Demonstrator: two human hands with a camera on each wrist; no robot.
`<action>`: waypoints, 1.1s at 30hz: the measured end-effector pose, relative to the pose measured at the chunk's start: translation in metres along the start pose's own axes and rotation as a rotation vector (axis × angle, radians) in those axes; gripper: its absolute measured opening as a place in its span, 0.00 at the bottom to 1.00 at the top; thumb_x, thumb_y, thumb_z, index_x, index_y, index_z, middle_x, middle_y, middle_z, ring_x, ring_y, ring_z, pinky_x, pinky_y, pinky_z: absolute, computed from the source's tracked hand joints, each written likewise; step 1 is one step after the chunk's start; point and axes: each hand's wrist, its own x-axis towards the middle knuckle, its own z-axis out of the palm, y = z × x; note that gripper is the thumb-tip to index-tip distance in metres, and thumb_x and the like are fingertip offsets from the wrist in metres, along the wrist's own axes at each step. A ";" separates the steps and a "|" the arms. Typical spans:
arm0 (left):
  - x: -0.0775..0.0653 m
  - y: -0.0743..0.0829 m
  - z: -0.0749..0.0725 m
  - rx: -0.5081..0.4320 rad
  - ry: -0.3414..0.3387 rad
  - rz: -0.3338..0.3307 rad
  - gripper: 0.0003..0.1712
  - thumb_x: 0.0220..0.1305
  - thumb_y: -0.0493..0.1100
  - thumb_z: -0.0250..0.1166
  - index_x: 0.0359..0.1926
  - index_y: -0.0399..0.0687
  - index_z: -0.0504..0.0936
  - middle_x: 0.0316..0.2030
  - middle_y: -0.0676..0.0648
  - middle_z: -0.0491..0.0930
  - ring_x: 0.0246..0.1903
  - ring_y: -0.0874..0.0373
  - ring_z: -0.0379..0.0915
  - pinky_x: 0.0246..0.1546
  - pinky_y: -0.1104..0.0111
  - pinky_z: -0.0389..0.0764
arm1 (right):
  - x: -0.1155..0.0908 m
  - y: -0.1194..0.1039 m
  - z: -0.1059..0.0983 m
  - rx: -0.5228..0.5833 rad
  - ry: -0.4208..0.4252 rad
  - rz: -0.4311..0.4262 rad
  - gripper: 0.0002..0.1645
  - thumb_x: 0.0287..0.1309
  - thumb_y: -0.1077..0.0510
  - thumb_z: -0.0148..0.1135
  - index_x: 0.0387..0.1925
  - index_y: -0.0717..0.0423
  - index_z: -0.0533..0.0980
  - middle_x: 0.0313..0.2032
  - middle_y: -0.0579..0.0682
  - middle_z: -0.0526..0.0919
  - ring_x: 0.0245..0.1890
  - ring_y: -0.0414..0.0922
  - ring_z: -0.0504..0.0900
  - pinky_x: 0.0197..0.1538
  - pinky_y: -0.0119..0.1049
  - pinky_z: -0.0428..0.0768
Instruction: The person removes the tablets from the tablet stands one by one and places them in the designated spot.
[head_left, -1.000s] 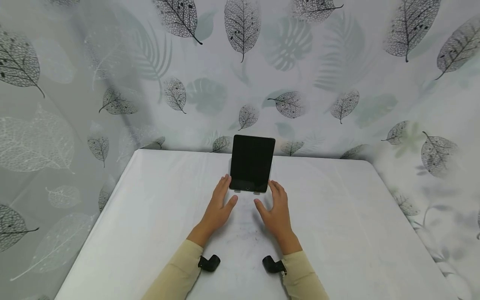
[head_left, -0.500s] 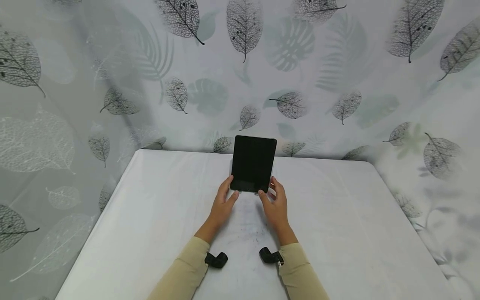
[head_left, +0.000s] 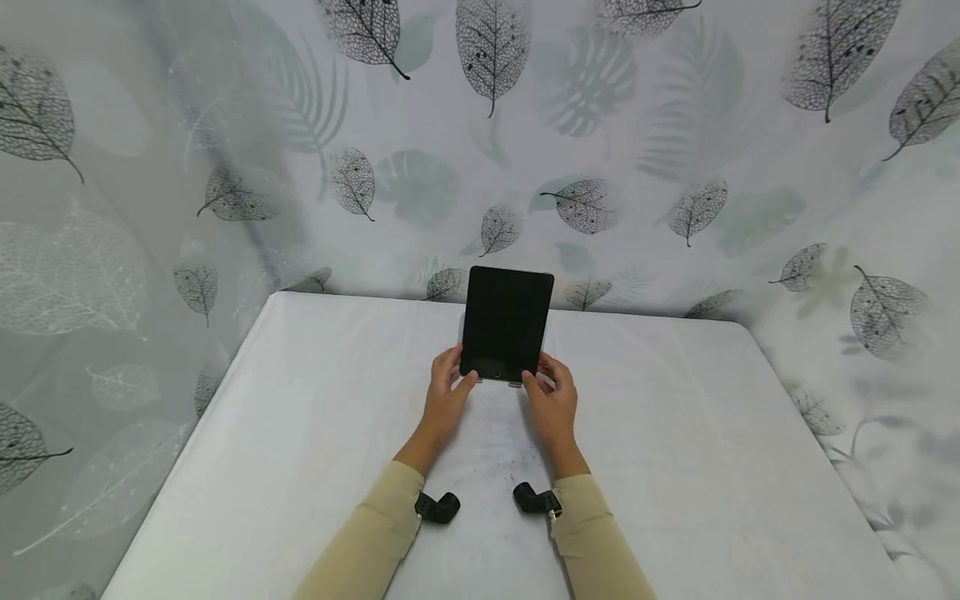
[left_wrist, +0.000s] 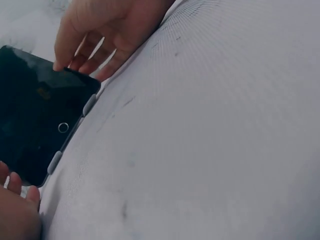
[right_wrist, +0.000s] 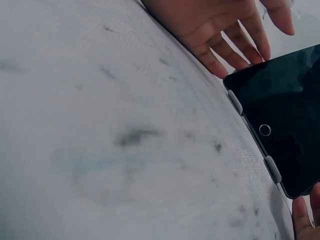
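A black tablet (head_left: 506, 321) with a round home button leans back on a small stand near the table's far side. My left hand (head_left: 442, 404) is at its lower left corner. In the right wrist view, that left hand (right_wrist: 220, 30) has fingertips at the tablet's edge, while the thumb stands apart from the screen. At the lower right corner, my right hand (head_left: 553, 408) holds the tablet between thumb and fingers. The left wrist view shows the right thumb (left_wrist: 61, 55) at the edge of the screen, with the other fingers partly hidden behind it.
Two small grey stand hooks (left_wrist: 89, 105) support the tablet's lower edge. A white-covered table (head_left: 675, 433) lies below, with leaf-patterned curtains (head_left: 420, 108) behind and at both sides. Each wrist carries a black camera mount (head_left: 438, 507).
Both hands have moved in to the tablet's lower corners, and the right thumb and fingers have closed on it. The tablet stays in place; the view shifts slightly.
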 end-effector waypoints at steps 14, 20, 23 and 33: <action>0.013 -0.003 0.020 0.066 0.290 0.010 0.28 0.63 0.31 0.66 0.65 0.44 0.77 0.56 0.41 0.76 0.57 0.48 0.72 0.57 0.57 0.75 | 0.010 0.002 0.008 -0.096 0.129 0.102 0.19 0.56 0.66 0.73 0.50 0.63 0.83 0.44 0.61 0.85 0.44 0.50 0.85 0.42 0.16 0.79; 0.012 -0.004 0.022 0.107 0.298 0.035 0.28 0.64 0.29 0.66 0.65 0.43 0.75 0.57 0.40 0.76 0.58 0.47 0.72 0.57 0.54 0.75 | 0.012 0.003 0.010 -0.101 0.153 0.110 0.17 0.55 0.68 0.72 0.48 0.64 0.82 0.43 0.60 0.84 0.43 0.50 0.84 0.43 0.22 0.81; 0.010 -0.005 0.020 0.125 0.288 0.062 0.28 0.64 0.29 0.65 0.65 0.42 0.75 0.57 0.40 0.76 0.58 0.47 0.72 0.57 0.53 0.76 | 0.011 0.002 0.011 -0.116 0.147 0.123 0.16 0.57 0.69 0.70 0.48 0.63 0.81 0.42 0.60 0.84 0.43 0.49 0.83 0.43 0.23 0.81; 0.009 -0.009 0.013 0.074 0.276 0.127 0.28 0.63 0.26 0.66 0.64 0.41 0.78 0.56 0.39 0.77 0.56 0.46 0.73 0.56 0.52 0.77 | 0.009 0.004 0.008 -0.133 0.112 0.136 0.13 0.59 0.68 0.69 0.47 0.62 0.79 0.42 0.59 0.83 0.43 0.48 0.81 0.43 0.22 0.79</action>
